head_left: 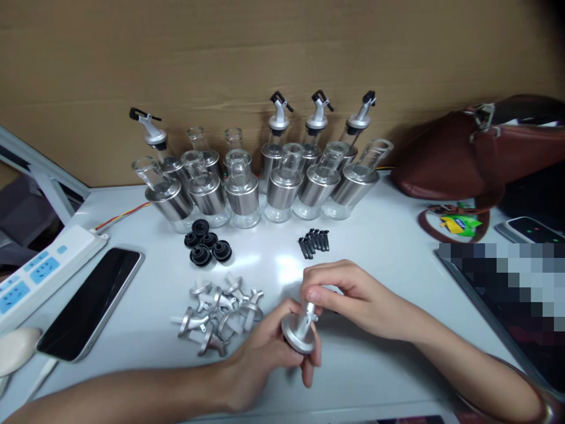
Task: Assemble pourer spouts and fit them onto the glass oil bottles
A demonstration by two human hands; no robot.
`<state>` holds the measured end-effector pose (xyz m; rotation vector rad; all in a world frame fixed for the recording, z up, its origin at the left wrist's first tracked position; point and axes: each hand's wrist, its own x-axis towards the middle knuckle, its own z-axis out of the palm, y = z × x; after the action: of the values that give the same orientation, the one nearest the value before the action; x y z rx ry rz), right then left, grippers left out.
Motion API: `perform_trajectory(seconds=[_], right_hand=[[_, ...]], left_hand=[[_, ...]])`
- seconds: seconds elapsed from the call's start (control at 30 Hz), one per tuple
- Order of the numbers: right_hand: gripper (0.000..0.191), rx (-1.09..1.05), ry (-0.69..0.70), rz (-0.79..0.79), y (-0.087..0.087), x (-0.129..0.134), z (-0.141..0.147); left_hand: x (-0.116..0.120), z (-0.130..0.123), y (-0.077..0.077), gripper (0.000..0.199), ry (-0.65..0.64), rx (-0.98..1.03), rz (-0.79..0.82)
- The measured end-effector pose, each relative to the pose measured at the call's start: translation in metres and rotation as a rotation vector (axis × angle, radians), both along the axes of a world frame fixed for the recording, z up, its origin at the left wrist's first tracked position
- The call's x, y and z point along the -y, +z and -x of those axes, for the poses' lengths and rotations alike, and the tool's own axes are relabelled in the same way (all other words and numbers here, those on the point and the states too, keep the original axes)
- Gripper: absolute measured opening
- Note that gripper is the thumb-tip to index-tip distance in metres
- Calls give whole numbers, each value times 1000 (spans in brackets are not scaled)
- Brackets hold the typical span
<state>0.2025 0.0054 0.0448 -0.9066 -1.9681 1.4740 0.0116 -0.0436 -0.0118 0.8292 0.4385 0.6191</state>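
My left hand (276, 341) grips a silver bottle pourer spout (299, 334) by its round base, with the spout tilted up and the fingers wrapped beneath. At the spout's tip, my right hand (339, 291) is closed in a pinch; whatever lies between its thumb and fingers is hidden. Left of my hands is a pile of loose silver pourer spouts (220, 315) with whitish tubes. Beyond them sits a cluster of black rubber stoppers (207, 242). Several small black flip caps (314, 242) lie past my right hand.
Glass bottles with steel sleeves (282, 188) stand in two rows before a cardboard wall (282, 53); several back ones carry pourers (318, 118). At left lie a phone (88, 303) and a power strip (39, 271). A brown bag (463, 153) and a dark laptop-like slab (521, 330) are at right.
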Motion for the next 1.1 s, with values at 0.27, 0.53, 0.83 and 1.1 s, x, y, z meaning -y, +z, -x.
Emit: perform_trajectory(seconds=[0.27, 0.53, 0.83, 1.1], right_hand=[[32, -166, 35, 179, 0, 1, -2], [9, -96, -290, -16, 5, -14, -26], [13, 624, -76, -225, 4, -18, -33], [15, 797, 35, -66, 4, -21, -41]], left_hand=[[1, 2, 5, 34, -50, 5, 54], [7, 4, 1, 37, -74, 4, -39], [7, 4, -10, 47, -78, 12, 16], [5, 4, -10, 41, -77, 17, -2]])
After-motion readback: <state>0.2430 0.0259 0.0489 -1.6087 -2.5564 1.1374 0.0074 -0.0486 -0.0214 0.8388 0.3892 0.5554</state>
